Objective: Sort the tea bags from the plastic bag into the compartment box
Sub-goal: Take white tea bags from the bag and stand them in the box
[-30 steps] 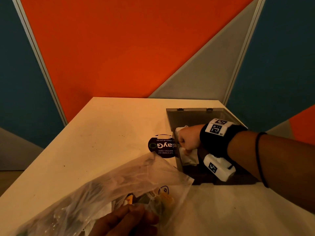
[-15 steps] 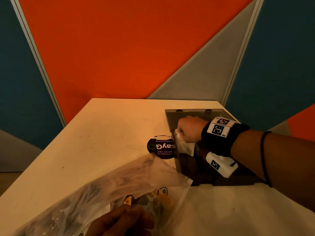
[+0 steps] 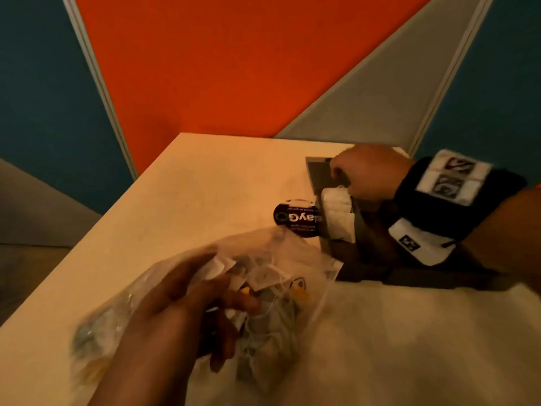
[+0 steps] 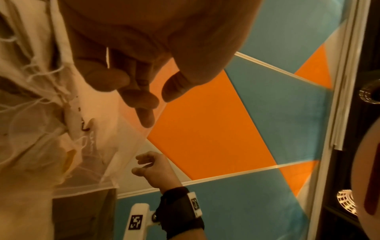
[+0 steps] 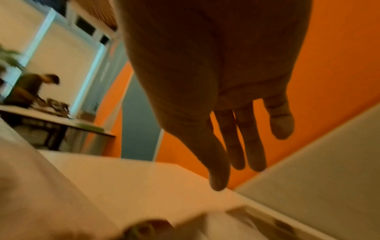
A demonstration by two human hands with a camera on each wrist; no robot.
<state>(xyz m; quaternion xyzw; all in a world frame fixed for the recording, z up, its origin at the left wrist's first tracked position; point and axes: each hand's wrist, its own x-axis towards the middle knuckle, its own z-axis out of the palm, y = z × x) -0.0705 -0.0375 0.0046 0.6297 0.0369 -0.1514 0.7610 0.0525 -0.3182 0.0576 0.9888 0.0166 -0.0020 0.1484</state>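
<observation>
A clear plastic bag (image 3: 281,273) of tea bags lies on the pale table, and it also fills the left of the left wrist view (image 4: 41,129). My left hand (image 3: 199,303) rests flat on top of it with the fingers spread and relaxed. The dark compartment box (image 3: 366,268) stands open at the right. White tea bags (image 3: 336,213) stand in its left compartments. My right hand (image 3: 369,174) hovers above the far part of the box. Its fingers (image 5: 236,146) hang straight in the right wrist view and hold nothing.
A round black sticker (image 3: 295,218) lies on the table just left of the box. An orange, blue and grey partition wall (image 3: 234,68) rises behind the table's far edge. The right wrist view shows another table (image 5: 61,120) and a person far off.
My right hand has let go of the white tea bag in the box and has risen toward the far side. My left hand has slid further onto the plastic bag.
</observation>
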